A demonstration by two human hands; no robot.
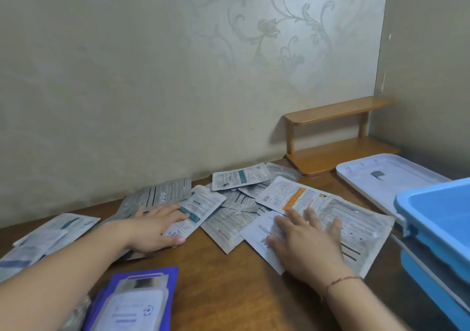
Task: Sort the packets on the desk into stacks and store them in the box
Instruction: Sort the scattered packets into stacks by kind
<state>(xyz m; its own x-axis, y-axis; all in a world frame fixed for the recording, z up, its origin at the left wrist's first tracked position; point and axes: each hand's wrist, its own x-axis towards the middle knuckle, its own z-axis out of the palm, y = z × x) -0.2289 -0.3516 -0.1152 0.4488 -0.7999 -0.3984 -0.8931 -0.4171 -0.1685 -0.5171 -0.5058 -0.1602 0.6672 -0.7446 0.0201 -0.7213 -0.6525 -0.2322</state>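
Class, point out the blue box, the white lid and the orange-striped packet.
blue box [437, 203], head view, inner wall.
white lid [396, 178], head view, top face.
orange-striped packet [296, 198], head view, orange stripe.

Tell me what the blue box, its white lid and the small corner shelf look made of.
Blue box: looks like moulded plastic, smooth, slightly glossy walls and rolled rim. White lid: likely plastic too, with moulded ridges. Corner shelf: wood or wood laminate, orange-brown with a varnished sheen.

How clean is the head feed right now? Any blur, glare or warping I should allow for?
Head view: soft throughout, print on the packets unreadable; left hand and right hand slightly smeared; wide-angle bowing at the blue box and frame edges; lighting dim and even, no strong glare or hard shadows.
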